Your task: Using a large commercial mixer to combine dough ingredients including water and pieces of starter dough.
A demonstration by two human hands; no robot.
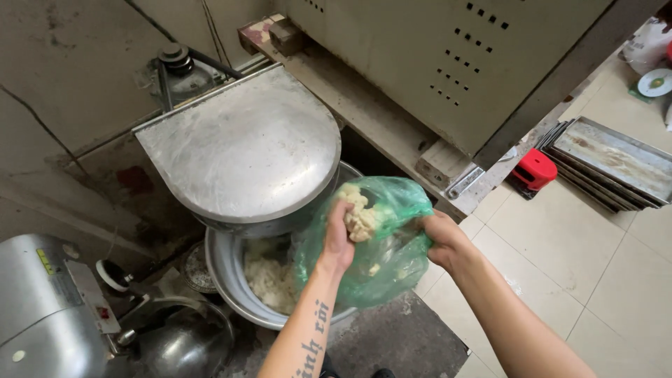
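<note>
I see the raised steel lid (241,143) overhanging the mixer bowl (227,269), leaving only its front opening reachable; the green bag (381,245) crowds that gap, while tiled floor (595,280) lies open rightward.

bowl (231,280): rim under lid (245,140) | right fingers (428,225): possibly inside bag (378,252) | trays (616,161): cropped

Left hand (338,234) gripping dough lump (359,213), right hand (441,238) holding green bag (381,262)
</note>
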